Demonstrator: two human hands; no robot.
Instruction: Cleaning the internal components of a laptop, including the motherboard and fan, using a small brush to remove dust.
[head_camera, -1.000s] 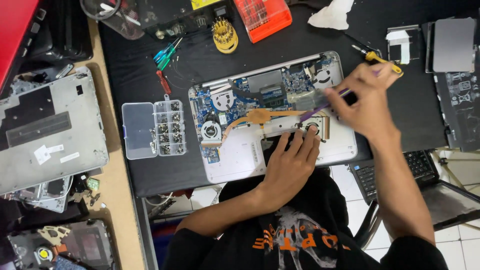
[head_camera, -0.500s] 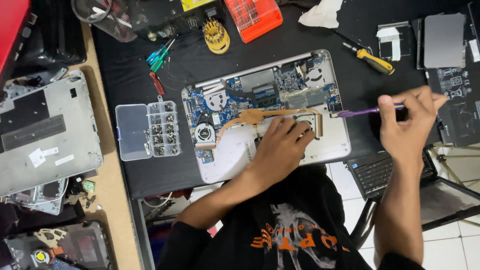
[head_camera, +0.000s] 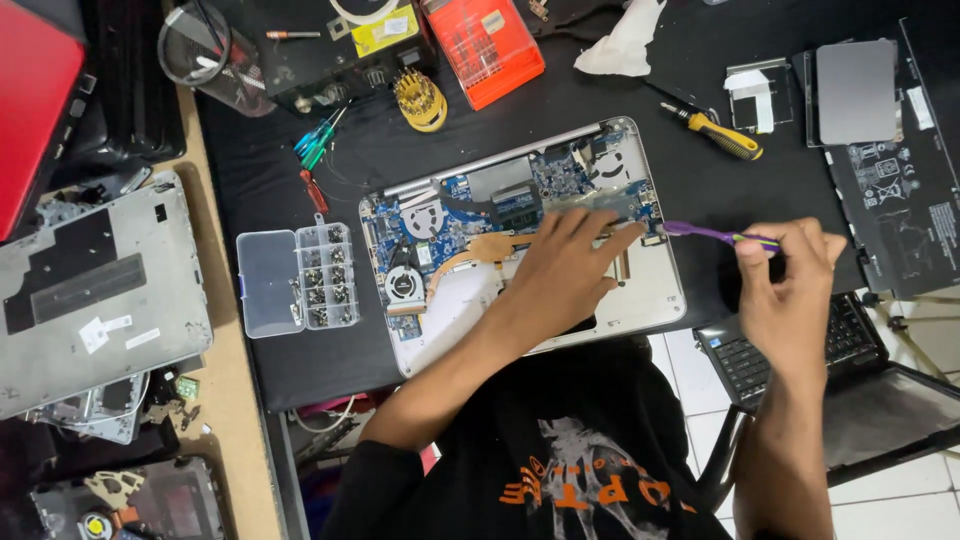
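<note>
1. The fingers (head_camera: 590, 235) of the left hand (head_camera: 570, 275) lie spread and flat on the circuit board of the opened laptop (head_camera: 520, 240), pinching nothing; they were pressed there a second ago too.
2. Left of the laptop on the black tabletop (head_camera: 330, 370) sits a clear screw box (head_camera: 297, 278), with small screwdrivers (head_camera: 318, 150) above it and a grey laptop cover (head_camera: 95, 290) further left.
3. An orange bit case (head_camera: 485, 45) and a round yellow bit holder (head_camera: 420, 100) lie beyond the laptop.
4. The right hand (head_camera: 790, 290) pinches a purple tool (head_camera: 715, 236) between thumb and fingertips; its tip points at the laptop's right edge.
5. A second ago this hand was over the board; it has since drawn back off the laptop, so the tool is no longer working on the board.
6. A yellow-handled screwdriver (head_camera: 725, 132) lies just above.
</note>
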